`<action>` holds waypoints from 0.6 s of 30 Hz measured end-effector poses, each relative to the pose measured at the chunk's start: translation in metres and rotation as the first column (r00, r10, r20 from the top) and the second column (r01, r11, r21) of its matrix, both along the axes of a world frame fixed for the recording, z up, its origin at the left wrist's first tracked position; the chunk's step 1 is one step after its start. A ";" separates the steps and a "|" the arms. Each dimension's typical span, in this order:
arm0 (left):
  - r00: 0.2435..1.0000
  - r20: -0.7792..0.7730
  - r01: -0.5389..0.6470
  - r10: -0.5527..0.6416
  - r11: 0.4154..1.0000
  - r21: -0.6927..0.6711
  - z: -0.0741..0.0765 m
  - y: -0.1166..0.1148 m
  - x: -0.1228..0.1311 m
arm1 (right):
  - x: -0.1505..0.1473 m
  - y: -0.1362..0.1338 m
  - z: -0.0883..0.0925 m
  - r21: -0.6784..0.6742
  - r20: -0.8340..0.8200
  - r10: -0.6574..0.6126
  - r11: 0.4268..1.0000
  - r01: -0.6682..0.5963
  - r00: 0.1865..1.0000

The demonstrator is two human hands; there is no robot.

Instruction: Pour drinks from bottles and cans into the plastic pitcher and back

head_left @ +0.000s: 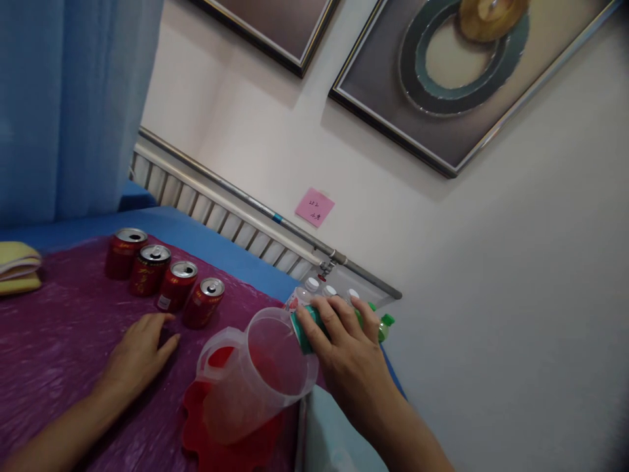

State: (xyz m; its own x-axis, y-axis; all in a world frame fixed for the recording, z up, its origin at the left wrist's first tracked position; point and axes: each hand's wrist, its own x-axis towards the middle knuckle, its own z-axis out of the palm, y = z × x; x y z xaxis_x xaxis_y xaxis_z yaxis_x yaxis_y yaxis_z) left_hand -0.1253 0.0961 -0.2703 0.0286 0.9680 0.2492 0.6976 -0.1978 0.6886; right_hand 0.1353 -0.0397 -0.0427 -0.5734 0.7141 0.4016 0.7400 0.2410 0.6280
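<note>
My right hand (346, 347) is wrapped round a green can (304, 331), which is tipped on its side with its end over the rim of a clear plastic pitcher (236, 393). Pale liquid seems to lie low inside the pitcher. A red scalloped mat or tray (195, 419) is under the pitcher. My left hand (137, 351) rests on the purple plastic sheet (54, 373), thumb and fingers apart and holding nothing. Just beyond it stand several red cans (202, 305) in a slanting row, at least some with opened tops.
Behind my right hand are bottles with white and green caps (311, 284), partly hidden. A folded yellow cloth (18, 267) lies at the far left. A radiator (216, 219), a pipe, a pink note (315, 207) and framed pictures (383, 124) line the wall. A blue curtain (73, 105) hangs at left.
</note>
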 end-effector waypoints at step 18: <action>1.000 0.020 0.000 -0.001 1.000 0.020 0.001 -0.002 0.000 | -0.005 -0.001 0.002 -0.004 0.032 0.012 1.000 -0.012 0.999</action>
State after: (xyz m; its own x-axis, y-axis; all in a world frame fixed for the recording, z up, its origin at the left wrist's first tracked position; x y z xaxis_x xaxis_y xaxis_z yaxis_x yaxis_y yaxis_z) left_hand -0.1252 0.0936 -0.2694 0.0238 0.9628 0.2692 0.6834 -0.2122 0.6985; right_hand 0.1308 -0.0402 -0.0408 -0.5943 0.7086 0.3805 0.7168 0.2520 0.6502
